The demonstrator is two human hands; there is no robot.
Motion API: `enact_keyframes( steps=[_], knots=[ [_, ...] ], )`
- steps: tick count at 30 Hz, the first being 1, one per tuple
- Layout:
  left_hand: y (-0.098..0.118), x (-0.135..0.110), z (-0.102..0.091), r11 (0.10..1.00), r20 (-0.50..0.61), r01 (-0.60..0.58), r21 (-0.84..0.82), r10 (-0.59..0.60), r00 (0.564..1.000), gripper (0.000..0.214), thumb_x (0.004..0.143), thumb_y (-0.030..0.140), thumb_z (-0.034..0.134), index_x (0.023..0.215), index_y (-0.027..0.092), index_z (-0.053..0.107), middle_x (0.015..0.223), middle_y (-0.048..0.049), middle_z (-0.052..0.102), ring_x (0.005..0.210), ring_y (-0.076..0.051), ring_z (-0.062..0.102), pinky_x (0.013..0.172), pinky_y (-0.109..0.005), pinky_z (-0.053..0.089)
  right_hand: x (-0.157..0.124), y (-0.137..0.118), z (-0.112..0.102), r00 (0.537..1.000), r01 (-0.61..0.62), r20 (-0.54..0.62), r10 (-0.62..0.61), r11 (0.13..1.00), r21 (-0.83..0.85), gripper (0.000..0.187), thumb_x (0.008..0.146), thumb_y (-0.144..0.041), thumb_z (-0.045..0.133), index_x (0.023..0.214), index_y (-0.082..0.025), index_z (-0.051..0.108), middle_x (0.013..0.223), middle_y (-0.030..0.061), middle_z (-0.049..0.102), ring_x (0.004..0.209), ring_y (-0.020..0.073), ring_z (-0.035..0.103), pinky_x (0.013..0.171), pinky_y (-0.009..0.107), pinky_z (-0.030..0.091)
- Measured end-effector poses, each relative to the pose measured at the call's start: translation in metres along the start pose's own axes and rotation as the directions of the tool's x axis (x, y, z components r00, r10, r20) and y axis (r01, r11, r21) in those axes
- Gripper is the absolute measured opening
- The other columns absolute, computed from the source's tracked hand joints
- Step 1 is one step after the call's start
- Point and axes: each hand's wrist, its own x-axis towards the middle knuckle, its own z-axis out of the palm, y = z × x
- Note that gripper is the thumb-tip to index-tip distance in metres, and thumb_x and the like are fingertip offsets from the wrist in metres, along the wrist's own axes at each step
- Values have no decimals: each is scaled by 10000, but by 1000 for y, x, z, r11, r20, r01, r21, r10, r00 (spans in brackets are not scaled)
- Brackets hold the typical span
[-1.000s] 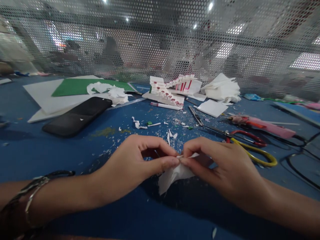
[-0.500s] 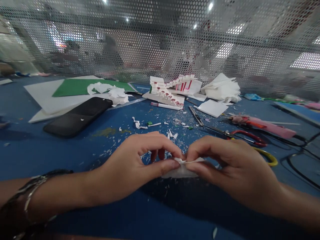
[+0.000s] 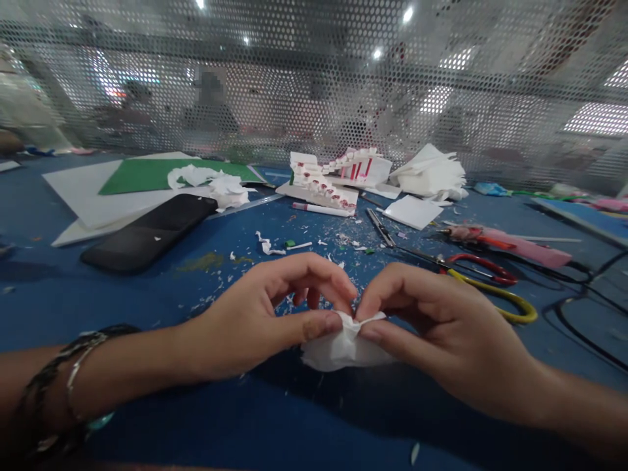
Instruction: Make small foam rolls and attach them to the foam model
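Observation:
Both my hands meet low over the blue table (image 3: 294, 418). My left hand (image 3: 265, 314) pinches the left side of a small piece of white tissue paper (image 3: 338, 350) between thumb and fingers. My right hand (image 3: 441, 327) pinches the same tissue paper from the right. The paper is crumpled and bunched between my fingertips, its lower part hanging toward the table. A dark bracelet sits on my left wrist.
Paper scraps litter the table behind my hands. A black phone (image 3: 147, 232) lies at left beside white and green sheets (image 3: 142, 175). A white and red paper model (image 3: 333, 176), a tissue stack (image 3: 432, 173), a pen, red and yellow scissors (image 3: 485, 284) and cables lie beyond. Perforated mesh backs the table.
The tissue paper hung down flat, then was pulled taut between my fingertips, and now is bunched up and drooping. Both hands stayed pinched on it, shifting slightly.

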Motion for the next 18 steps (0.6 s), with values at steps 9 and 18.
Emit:
enact_keyframes(
  steps=[9,18],
  knots=[
    [-8,1,3,995,-77,-56,-88,49,996,140,691,52,600,652,182,634,770,42,597,690,-44,547,635,-117,423,-2,2,5,996,76,-19,-81,979,-188,76,752,-159,557,681,-155,529,632,-37,585,569,20,537,542,81,412],
    [-2,-3,6,994,-61,-106,3,107,992,165,653,71,659,756,200,664,794,19,634,732,-79,590,670,-135,469,-5,0,7,988,90,-93,-124,948,-306,112,744,-147,564,644,-164,517,587,-47,585,514,17,533,498,90,399]
  ],
)
